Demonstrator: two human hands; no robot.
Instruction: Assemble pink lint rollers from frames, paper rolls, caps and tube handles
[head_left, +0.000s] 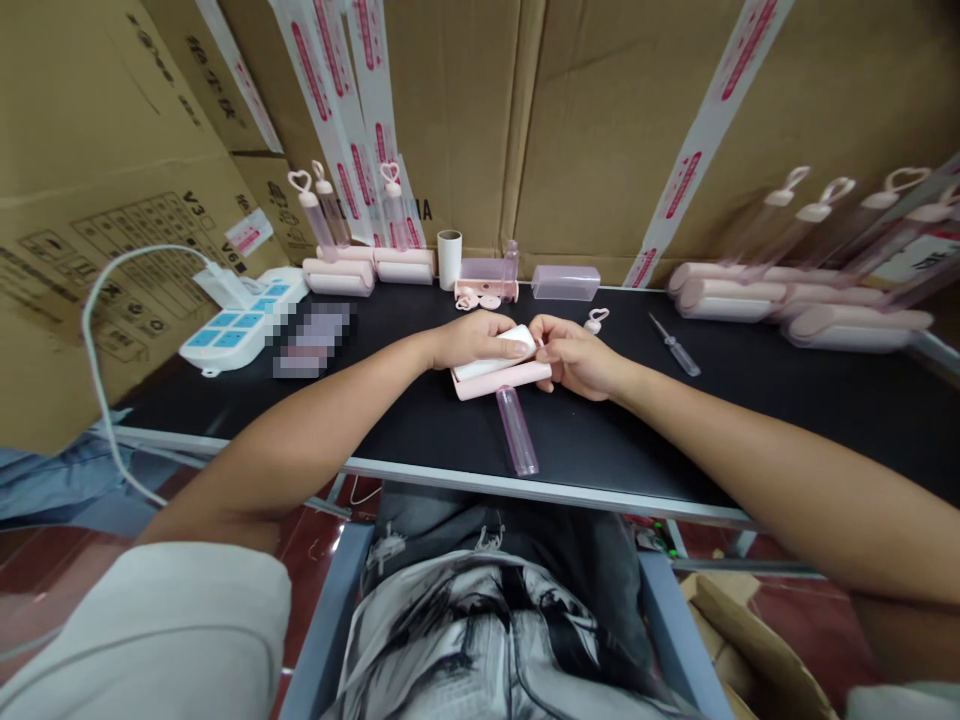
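My left hand (472, 342) is closed round a white elongated case part (480, 368), its thumb lying along the top. Just under that part is a pale pink half-round shell (504, 381), tilted up slightly to the right. At the right end of the two parts, my right hand (579, 358) has its fingers bent and pinched together. A small pinkish bit shows at its fingertips, too small to name. A clear purple-tinted tube (518, 432) extends from below the shell towards the table edge. Beyond my right hand lies a small cap with a heart-shaped loop (595, 321).
At the back stand a white cylinder (449, 260), purple clear covers (566, 282) and pink parts. Finished-looking pink pieces with heart-looped tubes line the left (337, 272) and right (731, 298). A screwdriver (675, 345) lies right; a power strip (244, 320) and a blurred-out object (313, 340) lie left.
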